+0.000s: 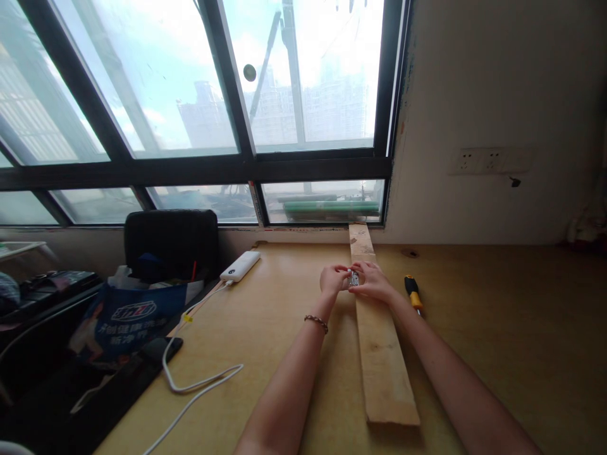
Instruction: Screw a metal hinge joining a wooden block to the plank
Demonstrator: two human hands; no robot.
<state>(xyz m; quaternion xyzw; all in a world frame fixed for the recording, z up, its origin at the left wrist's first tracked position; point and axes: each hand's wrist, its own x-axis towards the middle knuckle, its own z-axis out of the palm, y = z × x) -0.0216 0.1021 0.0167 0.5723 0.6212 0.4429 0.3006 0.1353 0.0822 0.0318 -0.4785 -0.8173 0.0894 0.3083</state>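
Note:
A small silver metal hinge (353, 279), with what look like screw holes, is held between both hands above a long wooden board (379, 347). My left hand (332, 279) pinches its left side with thumb and finger. On the opposite side, the fingers of my right hand (372, 282) close around the hinge's right edge. Fingers cover part of the metal. The board runs away from me across the table (284, 341), its far end near the window. To the right of my right hand lies a screwdriver (413, 294) with a black and yellow handle.
A white power bank (241, 266) with a white cable (203, 381) lies at the table's left side. Beyond that edge are a black chair (171, 243), a blue bag (133, 319) and a dark phone-like object (162, 349). Wall sockets (490, 161) are at right.

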